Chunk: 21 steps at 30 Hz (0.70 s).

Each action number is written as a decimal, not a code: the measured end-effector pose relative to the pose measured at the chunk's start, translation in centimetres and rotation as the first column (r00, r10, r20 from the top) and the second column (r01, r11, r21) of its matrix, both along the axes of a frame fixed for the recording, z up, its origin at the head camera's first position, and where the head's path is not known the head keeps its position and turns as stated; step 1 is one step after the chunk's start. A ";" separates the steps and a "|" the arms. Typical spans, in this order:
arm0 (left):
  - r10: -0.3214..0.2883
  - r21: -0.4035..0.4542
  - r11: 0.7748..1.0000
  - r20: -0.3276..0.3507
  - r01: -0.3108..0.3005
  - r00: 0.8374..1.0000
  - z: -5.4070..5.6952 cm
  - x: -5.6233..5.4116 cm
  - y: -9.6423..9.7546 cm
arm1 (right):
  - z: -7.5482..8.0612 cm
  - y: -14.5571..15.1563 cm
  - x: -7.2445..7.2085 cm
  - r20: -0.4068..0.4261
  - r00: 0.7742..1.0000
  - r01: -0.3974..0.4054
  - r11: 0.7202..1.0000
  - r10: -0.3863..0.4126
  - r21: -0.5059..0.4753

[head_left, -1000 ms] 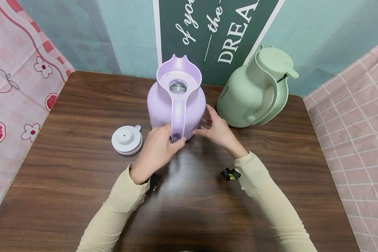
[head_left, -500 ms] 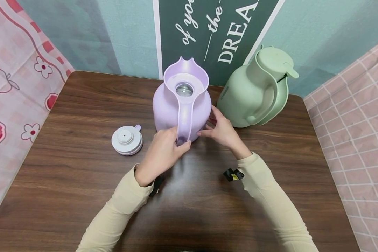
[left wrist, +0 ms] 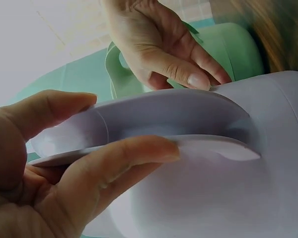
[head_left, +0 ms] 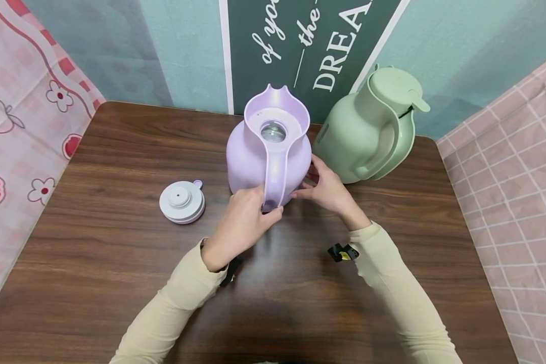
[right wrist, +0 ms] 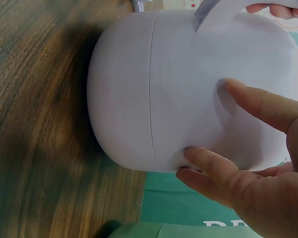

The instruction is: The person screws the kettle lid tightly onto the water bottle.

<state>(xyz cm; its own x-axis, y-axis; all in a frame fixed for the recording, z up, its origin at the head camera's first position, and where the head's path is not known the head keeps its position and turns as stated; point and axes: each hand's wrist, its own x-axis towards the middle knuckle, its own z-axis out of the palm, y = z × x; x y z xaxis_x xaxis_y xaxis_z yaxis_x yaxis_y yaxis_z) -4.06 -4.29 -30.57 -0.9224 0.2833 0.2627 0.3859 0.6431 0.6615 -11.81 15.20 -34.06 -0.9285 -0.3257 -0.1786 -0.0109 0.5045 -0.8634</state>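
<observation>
A lilac vacuum jug [head_left: 246, 159] stands lidless near the table's back edge, its round mouth showing a shiny inner liner. My left hand [head_left: 240, 218] grips the lower part of its handle [head_left: 275, 172], with thumb and fingers on either side in the left wrist view. On the jug's right side rests my right hand [head_left: 329, 193], its fingertips [right wrist: 193, 153] spread against the smooth body. Left of the jug, a white stopper lid [head_left: 182, 203] with a small lilac tab lies on the table.
Close to the right of my right hand stands a pale green vacuum jug [head_left: 352, 136] with its lid on. The wooden table [head_left: 118, 283] runs up to a dark green lettered panel [head_left: 284, 40] behind. Pink tiled cloth [head_left: 518, 202] borders the right side.
The lilac jug has shifted right and slightly toward me, closer to the green jug, with both hands moving along with it. The lid and green jug stay where they were.
</observation>
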 end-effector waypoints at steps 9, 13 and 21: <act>-0.011 0.006 1.000 -0.006 0.011 1.000 0.0 0.1 0.3 | 0.0 0.4 -0.1 0.006 1.000 -0.021 1.000 0.021 -0.011; -0.012 0.006 1.000 -0.016 0.012 1.000 0.0 0.1 0.3 | -0.2 0.5 -0.2 -0.003 1.000 -0.029 0.999 0.029 -0.015; -0.019 0.015 1.000 -0.018 0.019 1.000 -0.1 0.3 0.3 | -0.2 0.6 -0.2 -0.006 1.000 -0.029 1.000 0.029 -0.001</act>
<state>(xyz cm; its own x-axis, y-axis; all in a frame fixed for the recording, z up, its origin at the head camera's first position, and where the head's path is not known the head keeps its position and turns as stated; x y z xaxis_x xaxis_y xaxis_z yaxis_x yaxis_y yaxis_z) -3.77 -3.95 -30.64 -0.9119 0.2965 0.2837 0.4099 0.6254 0.6639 -11.96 15.83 -34.26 -0.9198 -0.3524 -0.1724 -0.0309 0.5032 -0.8636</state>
